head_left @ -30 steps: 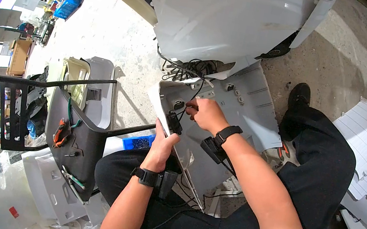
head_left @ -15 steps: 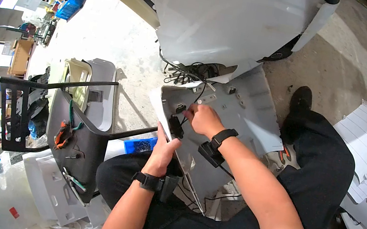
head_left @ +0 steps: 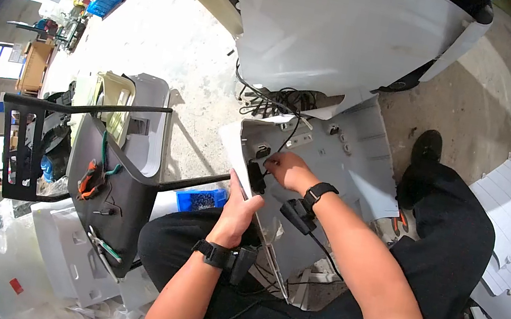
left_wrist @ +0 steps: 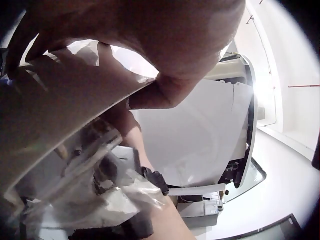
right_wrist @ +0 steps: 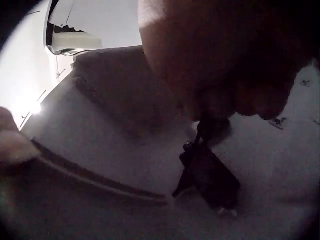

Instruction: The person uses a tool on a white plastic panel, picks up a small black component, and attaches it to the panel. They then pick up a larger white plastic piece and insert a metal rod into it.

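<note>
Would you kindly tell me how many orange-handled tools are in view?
2: the first tool lies on the dark panel; the second tool, only partly in view, is beside the gray shell. Others may be hidden.

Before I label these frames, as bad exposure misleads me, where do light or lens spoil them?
Head: glare bleaches the pale concrete floor, fisheye edges go black; left wrist: the left hand is backlit; right wrist: shadow obscures the black box-shaped part.

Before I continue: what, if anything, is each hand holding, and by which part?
The left hand grips the grey panel by its edge. The right hand appears to pinch the black cable near the black box.
</note>
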Demonstrator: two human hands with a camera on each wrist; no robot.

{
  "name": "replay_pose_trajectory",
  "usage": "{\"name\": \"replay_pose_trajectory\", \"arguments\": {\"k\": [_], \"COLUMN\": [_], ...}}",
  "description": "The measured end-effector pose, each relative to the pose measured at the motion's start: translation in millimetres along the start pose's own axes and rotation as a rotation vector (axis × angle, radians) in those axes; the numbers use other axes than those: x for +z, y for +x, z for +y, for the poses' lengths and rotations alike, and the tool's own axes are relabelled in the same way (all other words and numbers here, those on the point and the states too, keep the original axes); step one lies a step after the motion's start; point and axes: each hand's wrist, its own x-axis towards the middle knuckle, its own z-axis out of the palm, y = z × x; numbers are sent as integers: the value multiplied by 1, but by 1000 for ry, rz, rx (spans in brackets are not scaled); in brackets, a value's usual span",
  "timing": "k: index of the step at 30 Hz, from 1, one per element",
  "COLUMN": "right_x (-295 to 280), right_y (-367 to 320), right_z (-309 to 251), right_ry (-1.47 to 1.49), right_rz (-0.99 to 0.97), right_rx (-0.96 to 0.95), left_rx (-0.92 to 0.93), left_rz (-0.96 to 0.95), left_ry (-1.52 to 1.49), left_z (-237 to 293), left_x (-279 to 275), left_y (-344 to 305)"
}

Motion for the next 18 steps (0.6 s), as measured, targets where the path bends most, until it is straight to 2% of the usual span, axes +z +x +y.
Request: {"name": "replay_pose_trajectory", "arguments": {"k": [2,3,7,9,10,12,13,15,16,18], "right_x": [-8,1,-6,3,4,2,4,5,6,6], "right_y": [-11,-10,-11,-3,1,6,6,2,1,1], "right_z": [-14,-6,-1,15,19,9,3,-15,-19,-31], "right_ry": [196,178,275,470,467,453,458,213,220,39], "right_rz": [-216,-154,-214,-81,-79,-87,-84,206,208,147], "right_rx": [138,39,49,36,34,192,193,118,120,196], "left_rx": [5,19,40,34,20,20,16,16,20,7], "left_rz": [-7,-8,15,18,22,6,-8,-12,-13,-1], "left_ry": [-6,-4,-10,-11,-5,-13,-21,-24,-33,-11], "left_z": [0,-3,-11,-11,-10,-8,-7,-6,-5,-2], "left_x": [0,-1,-2,-2,-2,-2,-1,-1,0,0], "left_y": [-1,1,6,6,6,6,5,5,4,2]}}
